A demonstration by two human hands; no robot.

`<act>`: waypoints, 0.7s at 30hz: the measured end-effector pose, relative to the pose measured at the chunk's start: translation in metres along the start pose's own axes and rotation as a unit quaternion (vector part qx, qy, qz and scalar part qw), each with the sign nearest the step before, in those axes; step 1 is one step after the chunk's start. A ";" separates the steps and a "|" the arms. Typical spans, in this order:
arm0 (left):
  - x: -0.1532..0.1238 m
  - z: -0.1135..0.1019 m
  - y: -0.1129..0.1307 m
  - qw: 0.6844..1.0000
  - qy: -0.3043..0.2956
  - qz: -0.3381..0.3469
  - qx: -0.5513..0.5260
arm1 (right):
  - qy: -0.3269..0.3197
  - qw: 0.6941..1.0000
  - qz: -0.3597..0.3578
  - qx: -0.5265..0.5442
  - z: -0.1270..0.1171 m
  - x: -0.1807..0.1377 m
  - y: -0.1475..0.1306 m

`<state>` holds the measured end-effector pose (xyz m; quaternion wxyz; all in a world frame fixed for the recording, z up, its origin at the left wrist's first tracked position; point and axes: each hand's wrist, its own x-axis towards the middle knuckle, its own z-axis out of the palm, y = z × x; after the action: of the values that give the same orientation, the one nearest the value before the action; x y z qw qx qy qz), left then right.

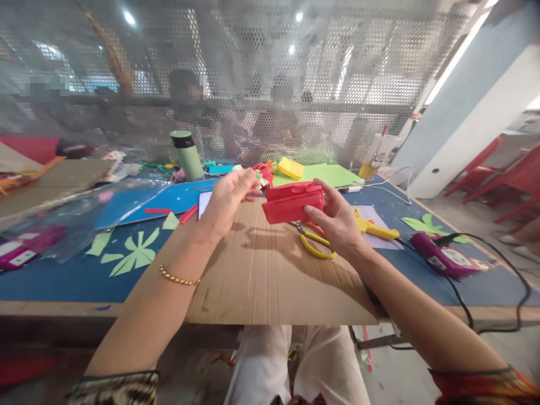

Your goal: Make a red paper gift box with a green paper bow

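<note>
My right hand [340, 219] grips the right end of a red folded paper piece [293, 202], thumb in front and fingers behind, above a brown cardboard sheet [253, 275]. Left of it, apart from the red piece, my left hand [232, 197] is raised with thumb and fingers drawn together. A small pale green bit shows at its fingertips; whether it is held or lies behind cannot be made out. Beneath my right hand lie yellow-handled scissors [316, 247], partly hidden. A phone [203, 201] shows behind my left wrist.
A yellow glue gun [375, 228] and a purple power strip [445, 256] with a black cable lie right. Green paper leaves [137, 253] lie left. Behind stand a green bottle [188, 154], a yellow block [290, 168] and a drink cup [375, 157], before a perforated metal screen [253, 73].
</note>
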<state>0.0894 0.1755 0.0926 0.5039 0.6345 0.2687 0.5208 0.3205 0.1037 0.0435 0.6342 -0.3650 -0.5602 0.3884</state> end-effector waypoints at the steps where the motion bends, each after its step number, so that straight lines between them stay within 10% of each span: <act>1: -0.002 0.004 -0.002 0.998 -0.043 -0.039 -0.026 | 0.020 1.000 -0.005 0.011 0.000 0.001 0.000; 5: -0.017 0.024 -0.010 0.972 -0.159 -0.130 -0.118 | 0.042 0.999 -0.002 0.026 0.005 -0.001 0.003; 21: -0.023 0.033 -0.019 0.976 -0.078 -0.144 -0.142 | 0.006 0.939 -0.080 -0.334 -0.012 -0.005 -0.023</act>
<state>0.1164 0.1505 0.0680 0.6779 0.5499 0.2402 0.4248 0.3337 0.0886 0.0610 0.5082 -0.5119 -0.6813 0.1246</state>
